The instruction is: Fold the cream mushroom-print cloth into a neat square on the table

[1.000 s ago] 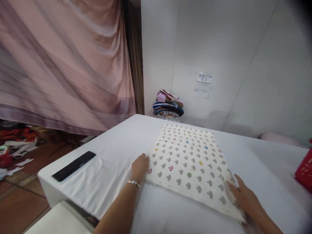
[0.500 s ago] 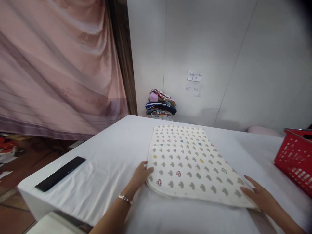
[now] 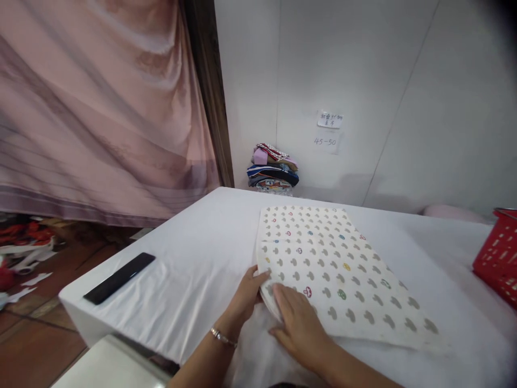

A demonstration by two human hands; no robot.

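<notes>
A folded cream cloth [image 3: 339, 269] printed with small grey and coloured mushrooms lies flat on the white table [image 3: 194, 258]. My left hand [image 3: 247, 295], with a bracelet on the wrist, pinches the cloth's near left corner. My right hand [image 3: 301, 326] lies flat on top of the same corner, fingers stretched out and pressing down, right beside the left hand.
A black remote-like bar [image 3: 119, 277] lies near the table's left edge. A stack of folded clothes [image 3: 273, 168] sits against the far wall. A red basket [image 3: 497, 256] stands at the right edge. A pink curtain [image 3: 100, 108] hangs on the left.
My right hand has moved from the cloth's near right corner across to its near left corner, beside my left hand. The view shifted slightly.
</notes>
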